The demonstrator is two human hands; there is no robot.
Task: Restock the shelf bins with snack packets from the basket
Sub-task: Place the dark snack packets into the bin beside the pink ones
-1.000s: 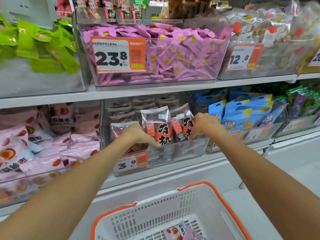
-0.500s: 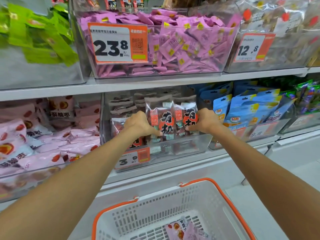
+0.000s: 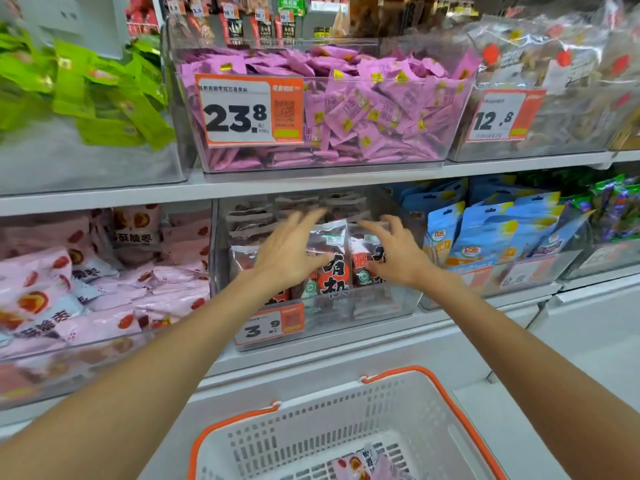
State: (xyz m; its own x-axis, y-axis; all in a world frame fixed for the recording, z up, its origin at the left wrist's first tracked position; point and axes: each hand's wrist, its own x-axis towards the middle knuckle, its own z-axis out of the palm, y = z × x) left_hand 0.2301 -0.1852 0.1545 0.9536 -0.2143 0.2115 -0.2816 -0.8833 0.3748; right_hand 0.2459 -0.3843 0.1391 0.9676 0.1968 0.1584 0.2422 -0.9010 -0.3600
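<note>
Shelves hold clear bins, and in the middle bin dark packets stand upright, labels forward, with both hands, left and right, spread open, gripping nothing, while pink packets wait in the basket.

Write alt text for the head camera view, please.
Two open hands, left hand and right hand, hover at dark red snack packets standing in a clear shelf bin. Below sits a white basket with an orange rim, holding pink packets.

Both arms outstretched; left hand, right hand fingers spread.
</note>
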